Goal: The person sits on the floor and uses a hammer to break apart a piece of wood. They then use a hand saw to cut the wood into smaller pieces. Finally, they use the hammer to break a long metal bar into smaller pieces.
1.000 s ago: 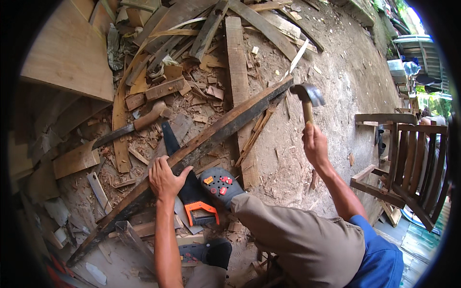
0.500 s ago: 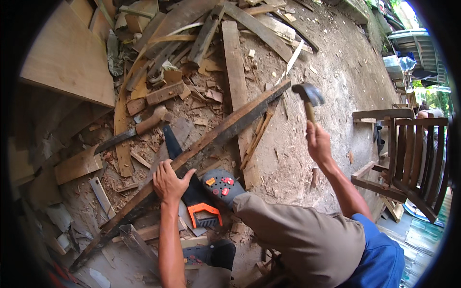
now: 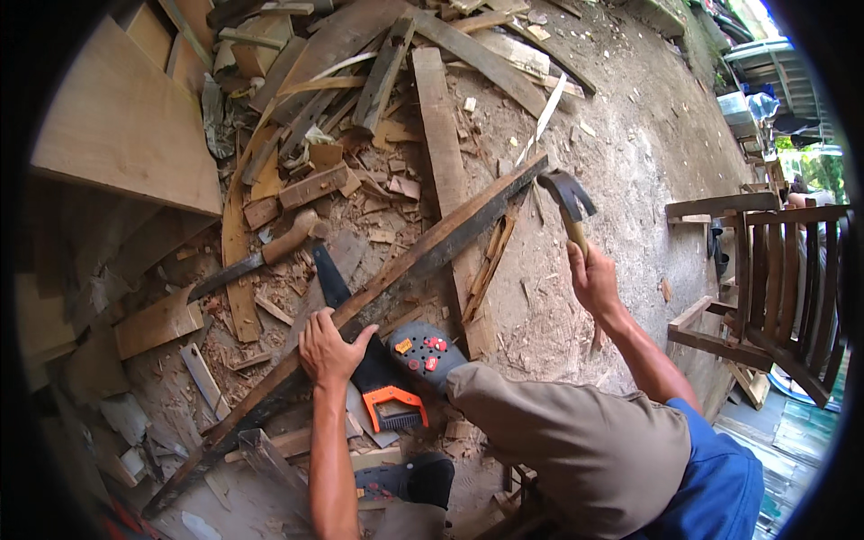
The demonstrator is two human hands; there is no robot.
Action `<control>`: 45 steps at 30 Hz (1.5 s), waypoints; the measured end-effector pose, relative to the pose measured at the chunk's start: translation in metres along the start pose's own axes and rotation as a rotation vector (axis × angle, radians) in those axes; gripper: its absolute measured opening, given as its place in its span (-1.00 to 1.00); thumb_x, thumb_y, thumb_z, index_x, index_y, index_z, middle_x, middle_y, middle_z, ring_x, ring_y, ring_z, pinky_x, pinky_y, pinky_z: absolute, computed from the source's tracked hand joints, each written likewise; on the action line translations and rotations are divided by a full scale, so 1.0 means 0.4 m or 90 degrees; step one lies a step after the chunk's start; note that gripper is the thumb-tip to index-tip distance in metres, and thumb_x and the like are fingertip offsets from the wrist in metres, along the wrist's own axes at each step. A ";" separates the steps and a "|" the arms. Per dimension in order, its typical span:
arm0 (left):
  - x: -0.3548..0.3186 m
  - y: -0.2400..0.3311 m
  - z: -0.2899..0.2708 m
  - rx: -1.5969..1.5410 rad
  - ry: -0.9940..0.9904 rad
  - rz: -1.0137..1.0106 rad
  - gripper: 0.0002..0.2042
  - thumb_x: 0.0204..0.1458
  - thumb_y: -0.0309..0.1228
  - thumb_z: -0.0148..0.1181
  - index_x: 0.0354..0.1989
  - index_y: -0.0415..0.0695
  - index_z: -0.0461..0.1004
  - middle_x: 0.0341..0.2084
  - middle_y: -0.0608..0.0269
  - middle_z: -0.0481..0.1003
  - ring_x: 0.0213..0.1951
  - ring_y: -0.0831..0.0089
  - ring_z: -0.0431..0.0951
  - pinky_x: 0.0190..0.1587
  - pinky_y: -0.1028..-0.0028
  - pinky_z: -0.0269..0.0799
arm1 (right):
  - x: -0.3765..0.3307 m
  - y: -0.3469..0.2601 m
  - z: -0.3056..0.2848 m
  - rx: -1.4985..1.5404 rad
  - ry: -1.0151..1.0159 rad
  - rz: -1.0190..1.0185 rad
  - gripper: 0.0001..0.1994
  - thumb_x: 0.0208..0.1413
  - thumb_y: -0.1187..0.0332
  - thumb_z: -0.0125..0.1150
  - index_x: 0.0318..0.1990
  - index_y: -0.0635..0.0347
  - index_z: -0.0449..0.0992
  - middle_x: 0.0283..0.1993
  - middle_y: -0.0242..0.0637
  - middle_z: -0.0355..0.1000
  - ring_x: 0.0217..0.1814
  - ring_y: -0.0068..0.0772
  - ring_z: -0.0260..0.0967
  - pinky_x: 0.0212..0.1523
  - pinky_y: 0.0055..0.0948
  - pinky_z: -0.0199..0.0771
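slanting under left hand, the beam ends near the hammer.

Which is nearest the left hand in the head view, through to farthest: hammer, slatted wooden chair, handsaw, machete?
1. Orange-handled handsaw: just right of the left hand.
2. Wooden-handled machete: above and to its left.
3. Hammer: upper right, in the right hand.
4. Slatted wooden chair: far right.

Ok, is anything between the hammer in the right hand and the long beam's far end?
Nothing visible. The hammer appears right beside that end of the long beam; whether they touch, I cannot tell.
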State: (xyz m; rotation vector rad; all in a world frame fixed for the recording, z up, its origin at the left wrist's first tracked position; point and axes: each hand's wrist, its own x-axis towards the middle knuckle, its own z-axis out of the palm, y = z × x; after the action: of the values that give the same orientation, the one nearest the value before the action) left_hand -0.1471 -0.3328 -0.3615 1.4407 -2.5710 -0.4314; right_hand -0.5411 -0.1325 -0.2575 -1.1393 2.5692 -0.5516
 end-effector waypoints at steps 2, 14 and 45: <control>-0.003 0.001 -0.005 -0.002 -0.011 0.006 -0.24 -0.23 0.22 0.51 -0.06 -0.16 0.42 -0.21 0.12 0.48 -0.11 0.11 0.53 -0.08 0.18 0.40 | 0.031 -0.049 -0.038 0.096 0.044 -0.082 -0.54 0.48 0.02 -0.03 -0.29 0.28 0.44 -0.60 -0.29 0.35 -0.65 -0.43 0.31 -0.65 -0.32 0.29; -0.001 0.010 0.002 -0.003 0.003 -0.003 -0.25 -0.24 0.20 0.52 -0.06 -0.15 0.42 -0.21 0.11 0.50 -0.11 0.09 0.54 -0.07 0.17 0.39 | -0.058 0.081 0.009 0.096 -0.076 0.134 -0.64 0.49 0.13 -0.05 -0.14 0.26 0.51 -0.56 -0.37 0.34 -0.66 -0.57 0.23 -0.76 -0.47 0.29; 0.044 -0.046 0.035 -0.008 0.048 0.083 -0.28 -0.25 0.34 0.40 -0.28 -0.16 0.49 -0.38 0.11 0.56 -0.27 0.07 0.58 -0.13 0.15 0.42 | 0.230 -0.149 -0.121 0.263 -0.160 0.005 -0.50 0.49 -0.09 -0.10 -0.36 0.11 0.44 -0.57 -0.50 0.30 -0.62 -0.65 0.15 -0.66 -0.56 0.12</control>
State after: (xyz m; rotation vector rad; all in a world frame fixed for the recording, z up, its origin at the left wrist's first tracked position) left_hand -0.1453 -0.3544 -0.3807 1.2520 -2.5781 -0.3675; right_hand -0.5816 -0.2276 -0.1967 -0.9812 2.1175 -0.8309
